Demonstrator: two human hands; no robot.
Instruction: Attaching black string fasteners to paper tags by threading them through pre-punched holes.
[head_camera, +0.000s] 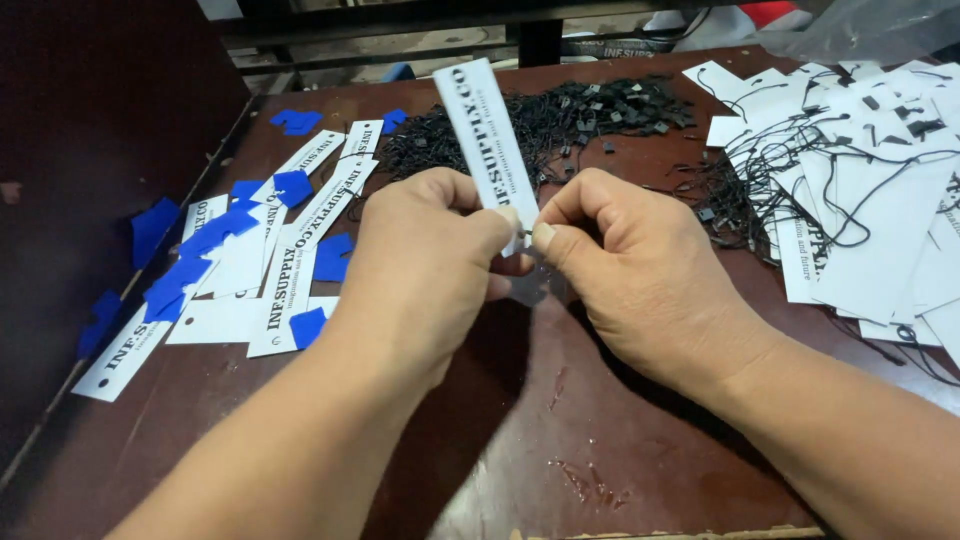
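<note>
We see one long, narrow white card tag with black print (482, 140), held up off the dark brown counter (560, 440) and tilted, its top leaning left. Its lower end is pinched between our fingers (505, 225), partly hidden there.

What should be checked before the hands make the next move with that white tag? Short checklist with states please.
1. Tag gripped: ok. The left hand and the right hand both pinch the lower end of the white tag, which stands tilted above them.
2. String through the tag's hole: cannot tell. The fingertips cover that end.
3. String supply at hand: ok. The pile of black strings lies just behind the hands.
4. Unstrung tags at hand: ok. The loose tags lie to the left, mixed with blue pieces.
5. Finished stack apart: ok. The strung tags lie to the right.
6. Bare table in front of the hands: ok.
</note>
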